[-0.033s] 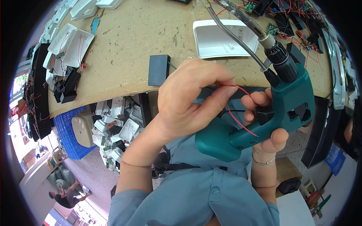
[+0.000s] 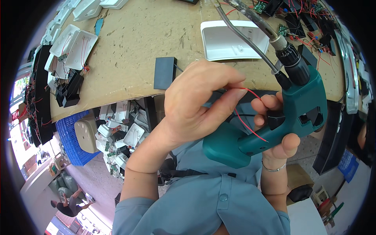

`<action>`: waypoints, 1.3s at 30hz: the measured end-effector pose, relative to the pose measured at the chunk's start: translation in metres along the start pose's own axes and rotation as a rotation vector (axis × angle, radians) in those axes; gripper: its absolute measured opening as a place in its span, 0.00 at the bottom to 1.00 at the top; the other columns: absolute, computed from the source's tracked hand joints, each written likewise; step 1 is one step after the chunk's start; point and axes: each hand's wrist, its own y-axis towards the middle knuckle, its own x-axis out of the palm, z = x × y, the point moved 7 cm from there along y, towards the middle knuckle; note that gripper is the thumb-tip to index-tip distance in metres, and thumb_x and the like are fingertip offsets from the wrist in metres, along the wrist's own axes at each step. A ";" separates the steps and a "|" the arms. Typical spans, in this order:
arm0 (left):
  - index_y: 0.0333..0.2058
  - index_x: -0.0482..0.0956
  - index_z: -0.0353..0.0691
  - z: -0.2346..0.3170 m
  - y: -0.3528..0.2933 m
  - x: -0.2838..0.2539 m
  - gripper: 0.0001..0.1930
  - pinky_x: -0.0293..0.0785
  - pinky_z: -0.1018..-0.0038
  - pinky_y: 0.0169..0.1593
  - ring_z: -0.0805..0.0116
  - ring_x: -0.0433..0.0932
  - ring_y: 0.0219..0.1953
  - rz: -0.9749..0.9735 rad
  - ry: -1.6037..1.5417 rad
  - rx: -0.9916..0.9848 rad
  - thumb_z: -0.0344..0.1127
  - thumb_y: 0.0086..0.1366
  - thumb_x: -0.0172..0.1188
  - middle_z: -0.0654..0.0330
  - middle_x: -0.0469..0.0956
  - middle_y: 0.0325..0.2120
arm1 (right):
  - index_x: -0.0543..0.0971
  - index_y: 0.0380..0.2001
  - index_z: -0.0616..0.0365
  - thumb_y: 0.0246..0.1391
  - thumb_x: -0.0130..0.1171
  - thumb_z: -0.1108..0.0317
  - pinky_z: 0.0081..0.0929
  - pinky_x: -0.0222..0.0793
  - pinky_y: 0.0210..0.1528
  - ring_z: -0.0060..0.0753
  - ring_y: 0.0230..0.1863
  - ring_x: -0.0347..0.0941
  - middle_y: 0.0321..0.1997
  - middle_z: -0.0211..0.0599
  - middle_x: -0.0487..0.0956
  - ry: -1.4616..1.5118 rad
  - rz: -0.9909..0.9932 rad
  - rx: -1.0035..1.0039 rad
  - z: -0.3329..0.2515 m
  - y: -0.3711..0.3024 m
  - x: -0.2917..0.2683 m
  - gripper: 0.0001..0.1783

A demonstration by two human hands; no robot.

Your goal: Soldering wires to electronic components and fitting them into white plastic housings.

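My left hand (image 2: 196, 103) is raised over the front edge of the workbench, its thumb and forefinger pinched on a thin red wire (image 2: 246, 125). Part of the wire loops toward my right fingers, and the other end runs down in front of the tool's handle. In my right hand (image 2: 271, 103) is a green pistol-grip soldering gun (image 2: 305, 92). Its metal barrel and thin curved feed tube point up and away over the bench. My fingers wrap the handle near the black trigger (image 2: 275, 120). The barrel's tip is cut off by the picture's top edge.
A white plastic shell (image 2: 219, 44) and a small black box (image 2: 164, 73) lie on the bench (image 2: 133, 66). Circuit boards, black cases and red wires crowd the far right. More white shells (image 2: 81, 49) lie left. Beneath stands a blue basket (image 2: 74, 145) beside heaped white parts (image 2: 119, 143).
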 end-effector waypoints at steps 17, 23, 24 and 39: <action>0.25 0.72 0.33 -0.001 0.011 0.009 0.07 0.65 0.79 0.25 0.69 0.70 0.22 -0.115 0.216 -0.077 0.18 0.45 0.56 0.59 0.73 0.21 | 0.51 0.55 0.67 0.41 0.60 0.49 0.26 0.66 0.50 0.48 0.58 0.57 0.57 0.55 0.57 0.131 -0.001 -0.051 -0.008 0.008 -0.003 0.46; 0.28 0.74 0.35 0.005 0.022 0.014 0.10 0.66 0.77 0.26 0.67 0.72 0.24 -0.103 0.252 0.085 0.20 0.43 0.58 0.59 0.73 0.22 | 0.51 0.55 0.67 0.41 0.60 0.48 0.25 0.65 0.50 0.49 0.57 0.57 0.57 0.55 0.58 0.094 0.011 -0.006 -0.009 0.007 -0.007 0.47; 0.28 0.74 0.35 0.006 0.024 0.015 0.10 0.66 0.77 0.26 0.67 0.72 0.24 -0.105 0.250 0.089 0.20 0.43 0.58 0.59 0.73 0.22 | 0.51 0.56 0.67 0.41 0.60 0.48 0.25 0.65 0.50 0.49 0.57 0.57 0.56 0.55 0.58 0.068 0.020 0.020 -0.008 0.007 -0.007 0.48; 0.24 0.74 0.40 -0.002 0.031 0.018 0.07 0.59 0.75 0.25 0.68 0.66 0.20 0.019 0.674 0.118 0.26 0.41 0.56 0.65 0.67 0.18 | 0.52 0.55 0.66 0.39 0.62 0.48 0.32 0.72 0.43 0.50 0.48 0.67 0.52 0.60 0.62 -0.093 -0.082 -0.305 -0.058 -0.025 -0.025 0.48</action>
